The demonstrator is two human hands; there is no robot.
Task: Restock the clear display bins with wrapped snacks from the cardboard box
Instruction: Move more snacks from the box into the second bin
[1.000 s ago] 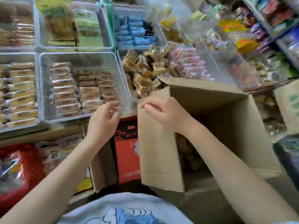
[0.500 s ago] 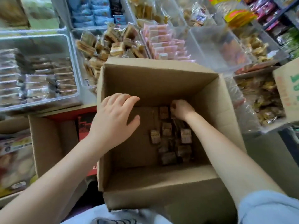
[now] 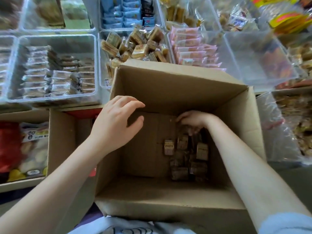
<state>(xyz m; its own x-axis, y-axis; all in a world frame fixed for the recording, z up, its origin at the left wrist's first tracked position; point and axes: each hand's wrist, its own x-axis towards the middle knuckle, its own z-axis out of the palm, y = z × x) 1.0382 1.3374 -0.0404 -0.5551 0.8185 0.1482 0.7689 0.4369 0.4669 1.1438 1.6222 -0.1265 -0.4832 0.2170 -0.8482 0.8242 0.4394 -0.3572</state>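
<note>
An open cardboard box stands in front of me, with several brown wrapped snacks lying on its floor at the right. My right hand is deep inside, fingers curled down onto the far end of that pile; whether it grips a snack is hidden. My left hand hovers over the box's left wall with fingers apart and nothing in it. Behind the box, a clear bin holds a heap of similar tan wrapped snacks.
More clear bins stand on the shelf: bar-shaped snacks at the left, pink packs and a nearly bare bin at the right, blue packs behind. A second open carton sits at the left.
The view swung from the bins down into the box. My right hand went from the box's flap down onto the snacks inside. My left hand left the bar bin and came over the box's left wall.
</note>
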